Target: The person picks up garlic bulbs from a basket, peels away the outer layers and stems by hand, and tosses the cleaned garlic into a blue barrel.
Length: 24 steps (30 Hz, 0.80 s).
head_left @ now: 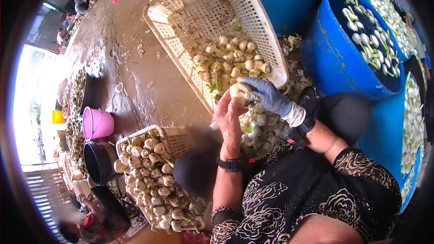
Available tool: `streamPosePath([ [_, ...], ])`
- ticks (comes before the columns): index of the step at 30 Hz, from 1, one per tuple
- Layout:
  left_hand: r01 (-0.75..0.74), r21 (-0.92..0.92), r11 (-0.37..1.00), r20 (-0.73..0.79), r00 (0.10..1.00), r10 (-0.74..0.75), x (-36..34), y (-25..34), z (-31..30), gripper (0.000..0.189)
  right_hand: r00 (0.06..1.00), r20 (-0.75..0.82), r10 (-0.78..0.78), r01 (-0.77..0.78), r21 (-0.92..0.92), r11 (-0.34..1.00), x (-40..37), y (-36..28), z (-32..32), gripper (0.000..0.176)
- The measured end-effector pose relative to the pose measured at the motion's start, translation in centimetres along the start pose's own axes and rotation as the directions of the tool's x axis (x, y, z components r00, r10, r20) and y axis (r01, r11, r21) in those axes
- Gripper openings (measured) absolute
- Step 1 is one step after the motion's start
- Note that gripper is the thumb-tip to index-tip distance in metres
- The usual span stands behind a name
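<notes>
Between my two hands is a pale, round garlic bulb (238, 94). My left hand (228, 115), bare, with a dark band on its wrist, holds it from the near side with closed fingers. My right hand (267, 95) wears a grey-blue glove with a white cuff, and its fingers curl over the bulb's far side. Whether a small blade sits in that glove I cannot make out. Just beyond lies a cream plastic basket (275, 54) with several trimmed bulbs (233, 58) in its near end. Peelings (257, 126) are heaped below my hands.
A crate (181, 140) of unpeeled bulbs (151, 176) stands at my left. Blue tubs (316, 40) with white bulbs in water stand at my right. Further left are a pink bucket (98, 123), a black bucket (97, 162) and another person (97, 212). The floor (149, 81) looks wet.
</notes>
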<state>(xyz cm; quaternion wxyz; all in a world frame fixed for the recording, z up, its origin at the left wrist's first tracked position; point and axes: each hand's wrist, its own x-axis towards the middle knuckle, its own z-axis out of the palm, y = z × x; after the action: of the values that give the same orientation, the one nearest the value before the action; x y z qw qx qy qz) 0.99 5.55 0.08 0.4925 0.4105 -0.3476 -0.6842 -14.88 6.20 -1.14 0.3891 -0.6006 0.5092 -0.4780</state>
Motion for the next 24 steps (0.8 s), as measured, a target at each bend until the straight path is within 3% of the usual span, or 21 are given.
streamPosePath([
  [2,0.010,0.159,0.987,-0.011,1.000,-0.009,0.0,0.1,-0.6,0.033,1.000,0.003,-0.007,0.007,-0.012,1.000,-0.3,-0.8,-0.5,0.042],
  [5,0.034,0.224,0.974,0.040,0.998,-0.044,-0.2,0.3,-0.8,0.030,0.999,0.003,-0.043,0.043,-0.048,0.998,-0.9,-0.7,-1.2,0.040],
  [6,0.036,0.222,0.974,0.040,0.998,-0.046,-0.2,0.5,-0.7,0.030,0.997,0.001,-0.078,0.078,-0.069,0.995,-1.0,-0.4,-1.3,0.040],
  [8,0.031,0.211,0.977,0.091,0.995,-0.051,-0.5,1.1,-0.3,0.027,0.999,0.000,-0.042,0.042,-0.024,0.999,-1.2,0.1,-1.3,0.040],
  [13,0.005,0.260,0.966,0.057,0.998,-0.020,-0.4,0.0,-0.7,0.025,0.995,0.066,0.072,-0.078,0.101,0.992,-1.4,0.5,-1.6,0.044],
  [17,-0.037,0.272,0.962,-0.028,0.999,0.046,0.3,-1.4,-1.4,0.021,0.999,0.038,0.015,-0.017,0.050,0.999,-1.4,0.1,-1.6,0.041],
  [18,-0.037,0.272,0.961,-0.031,0.998,0.047,0.4,-1.6,-1.5,0.021,0.992,0.057,0.108,-0.116,0.146,0.983,-1.5,-0.3,-1.9,0.043],
  [19,-0.033,0.178,0.984,-0.089,0.995,0.050,-0.1,-1.7,-1.5,0.018,0.974,0.092,0.207,-0.223,0.244,0.944,-2.0,-0.7,-1.8,0.046],
  [20,-0.044,0.078,0.996,-0.136,0.989,0.055,-0.2,-1.8,-1.2,0.016,0.974,0.092,0.206,-0.223,0.245,0.944,-2.0,-0.7,-1.6,0.046],
  [21,-0.047,0.078,0.996,-0.135,0.989,0.057,0.0,-1.8,-1.0,0.016,0.987,-0.024,0.156,-0.146,0.242,0.959,-1.9,-0.6,-1.2,0.045],
  [22,0.002,-0.035,0.999,-0.125,0.992,-0.006,0.1,-1.8,-0.7,0.016,0.985,-0.141,0.102,-0.068,0.231,0.971,-1.8,-0.5,-0.8,0.044],
  [23,0.053,-0.146,0.988,-0.109,0.992,-0.070,0.1,-1.9,-0.4,0.021,0.964,-0.126,0.236,-0.144,0.500,0.854,-1.9,-0.4,-0.3,0.048],
  [24,0.105,-0.255,0.961,-0.087,0.987,-0.131,0.0,-2.0,-0.1,0.028,0.964,-0.126,0.235,-0.143,0.500,0.854,-1.9,-0.3,0.0,0.048],
])
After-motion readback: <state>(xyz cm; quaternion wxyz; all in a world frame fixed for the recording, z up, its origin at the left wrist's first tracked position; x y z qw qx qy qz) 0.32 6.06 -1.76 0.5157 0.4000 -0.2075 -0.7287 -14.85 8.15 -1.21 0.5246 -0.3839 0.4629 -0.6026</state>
